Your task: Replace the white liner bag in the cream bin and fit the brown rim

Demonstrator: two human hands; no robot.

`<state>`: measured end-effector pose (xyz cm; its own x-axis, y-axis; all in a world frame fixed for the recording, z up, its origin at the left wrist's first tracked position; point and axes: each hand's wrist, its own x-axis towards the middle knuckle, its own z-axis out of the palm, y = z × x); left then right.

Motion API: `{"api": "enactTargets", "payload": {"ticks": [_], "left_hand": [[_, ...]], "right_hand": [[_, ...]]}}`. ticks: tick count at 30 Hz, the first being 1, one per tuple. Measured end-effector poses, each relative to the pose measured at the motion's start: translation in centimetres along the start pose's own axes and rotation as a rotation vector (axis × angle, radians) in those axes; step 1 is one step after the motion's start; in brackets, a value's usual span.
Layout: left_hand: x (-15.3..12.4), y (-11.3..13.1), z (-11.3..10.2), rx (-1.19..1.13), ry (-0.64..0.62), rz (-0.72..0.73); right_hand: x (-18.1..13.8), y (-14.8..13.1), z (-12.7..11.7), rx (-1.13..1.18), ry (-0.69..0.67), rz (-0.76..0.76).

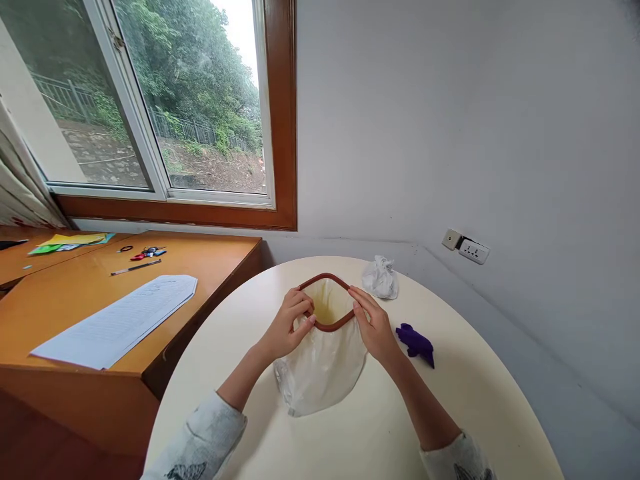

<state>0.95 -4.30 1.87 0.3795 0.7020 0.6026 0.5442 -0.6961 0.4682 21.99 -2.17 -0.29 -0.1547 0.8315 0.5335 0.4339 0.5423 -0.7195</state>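
A small trash bin stands on the round table, with a thin whitish plastic bag (325, 373) draped loosely over its outside. Around its mouth runs a brown rim ring (328, 328), roughly diamond-shaped from here, and the inside looks yellowish. My left hand (287, 323) is closed on the left side of the ring, its fingers curled over and its thumb near the front. On the opposite side, my right hand (375, 327) pinches the ring between thumb and straighter fingers. The bag hides the bin's outer wall.
Behind the bin on the round table (225, 347) lies a crumpled white plastic bag (381, 277). A purple cloth-like item (416, 344) rests right of my right hand. The wooden desk (220, 267) at left holds papers (125, 320), a pen (136, 267) and keys (149, 253).
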Motion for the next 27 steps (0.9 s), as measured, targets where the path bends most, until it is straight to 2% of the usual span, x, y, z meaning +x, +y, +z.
{"api": "enactTargets", "payload": {"ticks": [7, 12, 15, 23, 27], "left_hand": [[0.3, 0.4, -0.5, 0.073, -0.084, 0.0], [0.5, 0.7, -0.7, 0.109, -0.116, -0.001], [0.5, 0.7, -0.7, 0.081, -0.1, -0.007], [0.3, 0.6, 0.2, 0.044, -0.015, -0.103], [0.6, 1.2, 0.2, 0.139, -0.058, -0.225]], "right_hand": [[1.3, -1.3, -0.8, -0.191, -0.056, 0.002], [3.6, -2.1, -1.2, -0.253, -0.273, 0.024], [3.8, -2.2, -1.1, -0.248, -0.366, 0.055], [2.6, -2.1, -1.1, -0.234, -0.328, 0.117], [2.7, -1.8, -0.9, -0.229, -0.305, 0.104]]}}
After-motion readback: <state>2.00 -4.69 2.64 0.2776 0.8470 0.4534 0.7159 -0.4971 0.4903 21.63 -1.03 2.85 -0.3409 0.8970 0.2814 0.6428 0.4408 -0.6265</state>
